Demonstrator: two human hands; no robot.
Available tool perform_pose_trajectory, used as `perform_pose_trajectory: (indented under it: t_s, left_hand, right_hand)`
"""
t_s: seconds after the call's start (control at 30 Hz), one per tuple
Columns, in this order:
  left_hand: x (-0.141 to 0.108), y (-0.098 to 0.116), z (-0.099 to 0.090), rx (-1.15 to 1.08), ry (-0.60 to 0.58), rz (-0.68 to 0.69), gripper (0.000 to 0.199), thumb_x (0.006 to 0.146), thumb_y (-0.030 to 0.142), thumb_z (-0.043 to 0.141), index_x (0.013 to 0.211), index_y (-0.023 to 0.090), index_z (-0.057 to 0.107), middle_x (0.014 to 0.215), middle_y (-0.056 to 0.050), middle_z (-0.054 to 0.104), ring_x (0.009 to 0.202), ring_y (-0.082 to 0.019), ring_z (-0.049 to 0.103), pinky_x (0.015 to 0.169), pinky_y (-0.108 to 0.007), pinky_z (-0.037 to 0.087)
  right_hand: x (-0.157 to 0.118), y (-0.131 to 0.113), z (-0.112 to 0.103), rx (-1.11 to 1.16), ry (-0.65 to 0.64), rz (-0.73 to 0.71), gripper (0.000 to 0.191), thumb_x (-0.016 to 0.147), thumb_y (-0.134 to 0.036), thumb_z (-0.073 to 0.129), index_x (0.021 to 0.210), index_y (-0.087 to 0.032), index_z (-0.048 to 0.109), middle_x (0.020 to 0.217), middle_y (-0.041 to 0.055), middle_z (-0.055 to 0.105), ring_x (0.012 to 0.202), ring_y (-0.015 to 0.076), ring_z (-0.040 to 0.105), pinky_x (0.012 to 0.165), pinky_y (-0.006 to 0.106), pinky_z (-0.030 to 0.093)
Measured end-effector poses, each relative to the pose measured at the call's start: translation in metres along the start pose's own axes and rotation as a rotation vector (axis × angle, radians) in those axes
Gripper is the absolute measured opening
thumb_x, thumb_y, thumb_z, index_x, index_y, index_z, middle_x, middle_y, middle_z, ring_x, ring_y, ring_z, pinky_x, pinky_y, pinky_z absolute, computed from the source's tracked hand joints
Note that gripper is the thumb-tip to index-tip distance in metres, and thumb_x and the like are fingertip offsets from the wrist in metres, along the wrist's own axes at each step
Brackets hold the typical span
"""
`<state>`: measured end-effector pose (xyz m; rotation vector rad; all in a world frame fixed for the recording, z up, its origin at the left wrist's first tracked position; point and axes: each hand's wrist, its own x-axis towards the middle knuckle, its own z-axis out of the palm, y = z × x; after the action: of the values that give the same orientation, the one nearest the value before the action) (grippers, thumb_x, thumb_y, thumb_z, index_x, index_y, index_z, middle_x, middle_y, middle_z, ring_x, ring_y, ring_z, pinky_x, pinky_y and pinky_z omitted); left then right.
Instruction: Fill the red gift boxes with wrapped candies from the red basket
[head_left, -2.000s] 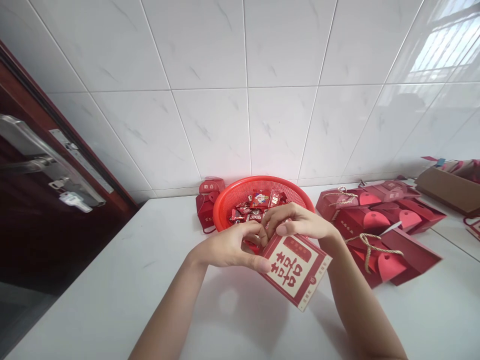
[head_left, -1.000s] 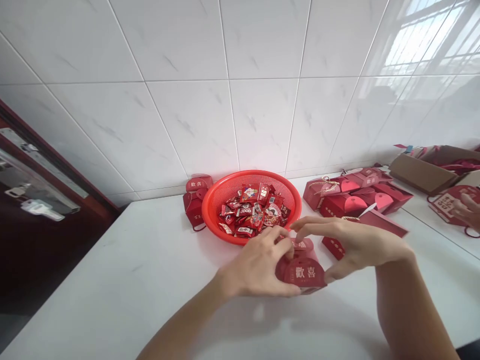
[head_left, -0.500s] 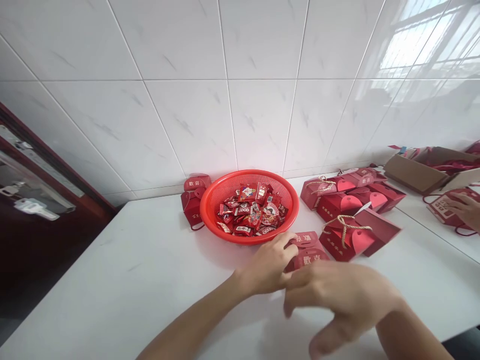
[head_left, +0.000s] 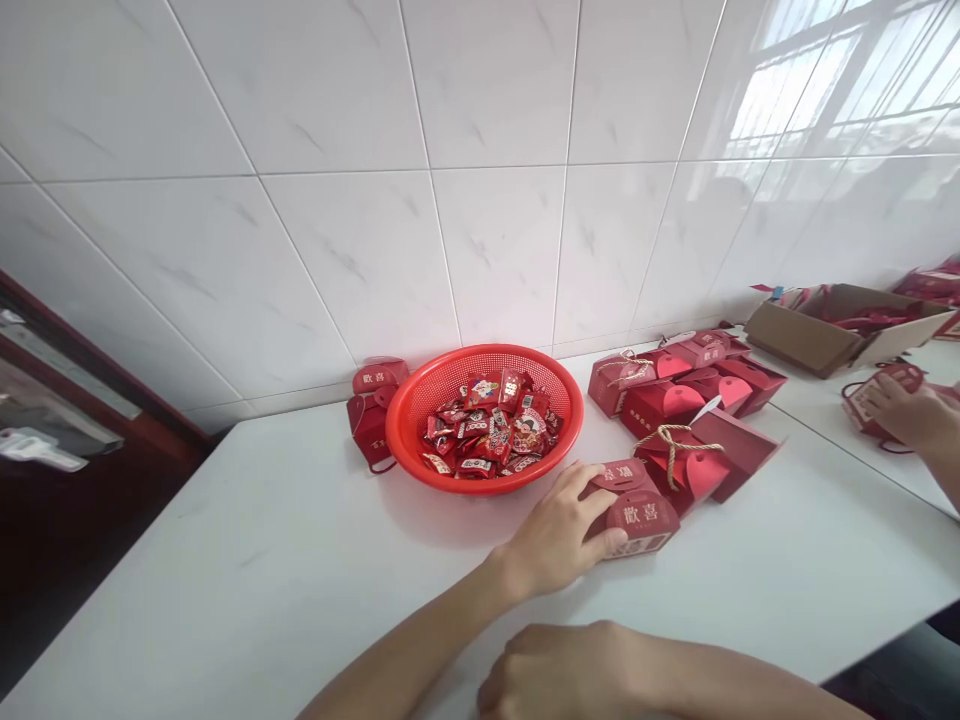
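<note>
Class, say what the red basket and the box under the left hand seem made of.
The red basket looks like glossy moulded plastic, with perforations in its wall. The gift box under the left hand seems matte red card, judging by its folded edges.

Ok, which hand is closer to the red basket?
Left. The left hand is on a red box right beside the red basket, not touching it. The right hand is farther away, lower down the table.

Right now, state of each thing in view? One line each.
left hand: gripping the box
red gift box: folded shut
right hand: curled, nothing visible in it
red plastic basket: filled
wrapped sweets: piled loose
cardboard carton: open
another person's hand: on a red paper bag
</note>
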<state>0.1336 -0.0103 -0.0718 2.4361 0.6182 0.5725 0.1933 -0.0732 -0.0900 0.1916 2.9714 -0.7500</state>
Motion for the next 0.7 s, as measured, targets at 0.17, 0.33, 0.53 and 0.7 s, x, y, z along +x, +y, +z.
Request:
perform_pose_trajectory:
  t_s: [0.17, 0.33, 0.53, 0.7]
  left_hand:
    - [0.003, -0.004, 0.010, -0.064, 0.033, 0.029, 0.034, 0.095, 0.038, 0.061, 0.123, 0.019, 0.065, 0.142, -0.014, 0.052, 0.136, -0.029, 0.044, 0.118, -0.047, 0.036]
    - [-0.006, -0.006, 0.009, -0.109, 0.031, -0.058, 0.060, 0.089, 0.050, 0.066, 0.139, 0.020, 0.052, 0.155, -0.017, 0.036, 0.147, -0.034, 0.031, 0.120, -0.053, 0.033]
    - [-0.011, -0.012, 0.013, -0.186, -0.082, -0.242, 0.092, 0.082, 0.040, 0.074, 0.156, 0.021, 0.022, 0.156, -0.021, 0.032, 0.146, -0.038, 0.032, 0.114, -0.056, 0.039]
    - [-0.002, -0.012, 0.030, -0.283, -0.053, -0.220, 0.090, 0.085, 0.037, 0.071, 0.157, 0.028, 0.018, 0.148, -0.017, 0.039, 0.130, -0.033, 0.052, 0.103, -0.049, 0.050]
  right_hand:
    - [-0.099, -0.023, -0.053, 0.250, 0.691, 0.228, 0.017, 0.094, -0.028, 0.058, 0.104, -0.019, 0.068, 0.099, 0.0067, 0.076, 0.089, 0.0189, 0.071, 0.078, 0.027, 0.054]
    - [-0.209, 0.005, -0.062, -0.085, 1.768, 1.272, 0.031, 0.074, -0.053, 0.065, 0.091, -0.028, 0.067, 0.098, 0.0081, 0.071, 0.091, 0.0293, 0.067, 0.086, 0.047, 0.054]
    - [-0.252, 0.029, -0.023, -0.071, 1.436, 1.629, 0.054, 0.060, -0.065, 0.062, 0.091, -0.021, 0.069, 0.109, 0.0167, 0.068, 0.115, 0.0382, 0.057, 0.099, 0.053, 0.042]
    - [-0.253, 0.014, -0.016, -0.059, 1.410, 1.735, 0.046, 0.060, -0.064, 0.061, 0.080, -0.024, 0.067, 0.093, 0.0124, 0.068, 0.091, 0.0350, 0.061, 0.082, 0.048, 0.045]
